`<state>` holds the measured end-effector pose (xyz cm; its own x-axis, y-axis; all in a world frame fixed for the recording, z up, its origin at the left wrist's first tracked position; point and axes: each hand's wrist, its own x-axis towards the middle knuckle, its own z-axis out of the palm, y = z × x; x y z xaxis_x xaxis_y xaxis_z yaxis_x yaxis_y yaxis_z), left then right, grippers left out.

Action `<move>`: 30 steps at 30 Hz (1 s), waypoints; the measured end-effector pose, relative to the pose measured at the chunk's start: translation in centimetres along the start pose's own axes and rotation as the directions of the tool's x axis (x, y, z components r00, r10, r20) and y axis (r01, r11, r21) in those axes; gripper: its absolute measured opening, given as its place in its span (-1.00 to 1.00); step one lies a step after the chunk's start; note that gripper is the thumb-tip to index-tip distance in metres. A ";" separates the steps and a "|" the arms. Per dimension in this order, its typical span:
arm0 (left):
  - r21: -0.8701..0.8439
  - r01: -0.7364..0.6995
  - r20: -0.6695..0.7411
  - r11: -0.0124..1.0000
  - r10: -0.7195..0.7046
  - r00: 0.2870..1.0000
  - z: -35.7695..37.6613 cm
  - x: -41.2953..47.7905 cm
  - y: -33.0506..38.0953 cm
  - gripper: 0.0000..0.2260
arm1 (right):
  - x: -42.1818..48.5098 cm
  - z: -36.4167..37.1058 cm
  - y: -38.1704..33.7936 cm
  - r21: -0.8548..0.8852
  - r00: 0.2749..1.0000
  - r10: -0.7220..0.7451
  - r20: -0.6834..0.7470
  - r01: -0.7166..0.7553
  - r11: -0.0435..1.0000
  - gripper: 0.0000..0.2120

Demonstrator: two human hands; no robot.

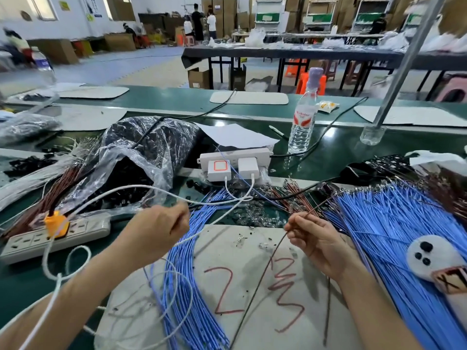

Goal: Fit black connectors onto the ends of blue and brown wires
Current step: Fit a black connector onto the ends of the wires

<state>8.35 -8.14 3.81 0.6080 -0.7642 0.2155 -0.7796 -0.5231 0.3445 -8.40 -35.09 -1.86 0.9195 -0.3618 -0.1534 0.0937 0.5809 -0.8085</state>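
Head camera view over a cluttered green workbench, looking down at two bare hands above a grey mat point(252, 332) marked with red numerals. My right hand point(316, 238) pinches a single brown wire point(257, 284) between thumb and fingertips, just below its upper end; the rest trails down across the mat. My left hand point(156, 231) is raised with its fingers curled and thumb against forefinger, but I cannot tell what it grips, or whether a connector is in it; a white charging cable point(217, 219) passes right by its fingertips. A bundle of blue wires point(192, 286) lies between the hands, and a larger fan of blue wires point(391, 236) spreads to the right. The bag of black connectors point(141, 152), clear plastic and open, sits behind the left hand.

I judge this to be the step of seating the brown wire's end in a connector. To do it well I would hold the wire close to its tip so it cannot buckle, line it up straight with the connector's opening, keep the charging cable out of the way, and push until it seats
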 end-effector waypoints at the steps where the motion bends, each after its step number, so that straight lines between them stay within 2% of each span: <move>1: -0.077 -0.020 0.095 0.997 0.027 0.995 0.0 -0.5 0.1 -0.81 | 0.0 0.2 0.1 -0.031 1.000 0.005 -0.002 -0.005 0.999 -0.86; 2: -0.178 -0.022 0.164 0.984 0.052 0.985 0.3 -0.9 0.4 -0.79 | 0.0 0.4 0.1 -0.064 1.000 0.012 0.002 -0.012 0.998 -0.83; 4: -0.301 -0.024 0.206 0.953 0.090 0.974 1.4 -0.8 1.8 -0.77 | -0.1 0.8 0.3 -0.111 0.999 0.027 0.027 -0.024 0.994 -0.81; 8: -0.455 -0.069 0.076 0.888 0.116 0.990 4.7 2.4 7.5 -0.79 | -0.4 1.8 0.4 -0.174 0.996 -0.038 0.078 0.051 0.983 -0.77; 11: -0.449 -0.080 0.103 0.890 0.140 0.985 6.6 5.0 11.5 -0.82 | -0.5 1.9 -0.1 -0.174 0.987 -0.158 0.033 0.161 0.972 -0.76; 12: -0.507 -0.035 0.138 0.861 0.121 0.983 7.0 5.3 12.2 -0.81 | -0.6 1.7 -0.4 -0.182 0.981 -0.195 0.012 0.194 0.964 -0.77; 14: -0.672 0.096 0.223 0.734 0.077 0.972 7.6 5.6 13.2 -0.79 | -0.8 1.3 -1.2 -0.222 0.962 -0.272 -0.026 0.260 0.940 -0.81; 16: -0.764 0.180 0.282 0.619 0.070 0.957 7.8 5.2 13.4 -0.78 | -1.0 1.0 -2.0 -0.211 0.931 -0.354 -0.094 0.328 0.921 -0.86; 17: -0.788 0.202 0.299 0.582 0.074 0.951 7.8 4.8 13.2 -0.78 | -1.0 0.9 -2.4 -0.186 0.907 -0.394 -0.150 0.366 0.912 -0.90; 19: -0.808 0.232 0.324 0.541 0.080 0.943 7.4 3.6 11.9 -0.79 | -1.1 0.2 -3.5 -0.164 0.835 -0.485 -0.260 0.457 0.874 -0.86; 22: -0.768 0.216 0.351 0.603 0.114 0.930 6.2 0.9 8.4 -0.81 | -1.8 -1.4 -5.4 -0.140 0.713 -0.585 -0.386 0.581 0.802 -0.72; 23: -0.776 0.240 0.361 0.583 0.098 0.928 5.7 0.0 7.4 -0.81 | -2.0 -1.8 -5.8 -0.137 0.690 -0.593 -0.416 0.597 0.791 -0.67; 25: -0.805 0.293 0.341 0.516 -0.002 0.940 5.1 -0.9 6.1 -0.81 | -1.9 -1.9 -5.8 -0.160 0.681 -0.588 -0.436 0.584 0.796 -0.69; 27: -0.798 0.300 0.298 0.522 -0.091 0.950 5.0 -1.3 5.7 -0.81 | -1.6 -1.5 -5.3 -0.157 0.703 -0.562 -0.436 0.555 0.817 -0.77; 30: -0.786 0.338 0.310 0.518 -0.142 0.940 5.5 -1.2 6.2 -0.85 | -1.1 -1.2 -4.5 -0.116 0.763 -0.495 -0.415 0.495 0.861 -0.74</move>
<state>1.97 -12.55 0.62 0.6355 -0.7611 -0.1297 -0.0803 -0.2323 0.9693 -10.32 -38.20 1.24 0.4967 -0.8666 0.0473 0.4918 0.2362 -0.8380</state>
